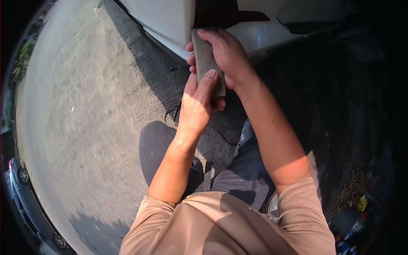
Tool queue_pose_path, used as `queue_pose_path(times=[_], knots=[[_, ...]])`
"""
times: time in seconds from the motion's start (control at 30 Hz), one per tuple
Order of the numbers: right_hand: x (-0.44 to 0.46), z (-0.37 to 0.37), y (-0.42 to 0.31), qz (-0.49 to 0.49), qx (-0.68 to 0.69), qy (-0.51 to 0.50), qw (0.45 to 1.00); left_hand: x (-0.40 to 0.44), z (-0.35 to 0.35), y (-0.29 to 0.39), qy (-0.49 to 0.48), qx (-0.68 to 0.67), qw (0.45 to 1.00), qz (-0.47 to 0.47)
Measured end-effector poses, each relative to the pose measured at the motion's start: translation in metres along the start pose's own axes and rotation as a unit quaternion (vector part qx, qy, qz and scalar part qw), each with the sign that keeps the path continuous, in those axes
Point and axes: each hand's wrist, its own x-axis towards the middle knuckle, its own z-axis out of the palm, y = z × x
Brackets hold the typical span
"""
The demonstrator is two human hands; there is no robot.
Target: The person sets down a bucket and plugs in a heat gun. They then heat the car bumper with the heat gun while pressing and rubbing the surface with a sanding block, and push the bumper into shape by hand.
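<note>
Both hands grip a flat, rectangular grey-brown block (207, 59) that looks like a sanding block. My left hand (196, 106) holds its lower end, with the thumb on top and fingers curled underneath. Around the upper right edge wraps my right hand (228, 53), its thumb along the top and fingertips showing past the left edge. The block is held just in front of a white car body panel (168, 19) with a dark lamp (216, 12). I cannot tell whether it touches the panel.
Rough concrete ground (97, 106) spreads to the left. A thin black cable (173, 112) lies near my knees (155, 142). By my right hip is a round pale container (273, 206), partly hidden. Assorted clutter (355, 199) sits in shadow at right. A parked car (32, 208) stands far left.
</note>
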Motion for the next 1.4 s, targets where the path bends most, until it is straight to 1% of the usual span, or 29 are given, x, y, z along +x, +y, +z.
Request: queue_pose_path(times=[0.1,0.27,0.5,0.9,1.0,1.1,1.3,1.37,1.4], knots=[[-0.001,0.007,0.001,-0.013,0.030,0.023,0.999,0.000,0.000,0.006,0.013,0.000,1.000,-0.006],[-0.004,0.013,-0.007,0.023,0.031,0.059,0.997,-0.004,0.006,0.015,0.034,0.007,0.999,-0.035],[-0.002,0.017,-0.013,0.043,0.026,0.067,0.996,-0.003,0.008,0.017,0.060,-0.002,0.996,-0.058],[0.007,0.017,-0.013,0.036,0.029,0.068,0.997,0.003,0.009,0.015,0.071,-0.010,0.997,-0.042],[0.007,0.017,-0.015,0.037,0.024,0.066,0.997,0.003,0.011,0.019,0.065,0.012,0.997,-0.035],[0.010,0.017,-0.011,0.024,0.002,0.074,0.997,0.005,0.010,0.016,0.088,0.019,0.995,-0.044],[0.008,0.014,-0.012,0.039,0.025,0.067,0.997,0.000,0.016,0.016,0.086,0.036,0.995,-0.023],[0.007,0.009,-0.013,0.043,0.037,0.048,0.997,-0.002,0.016,0.007,0.087,0.037,0.995,-0.019],[0.004,0.007,-0.012,0.048,0.043,0.042,0.997,-0.004,0.011,0.000,0.066,0.044,0.997,-0.017]])
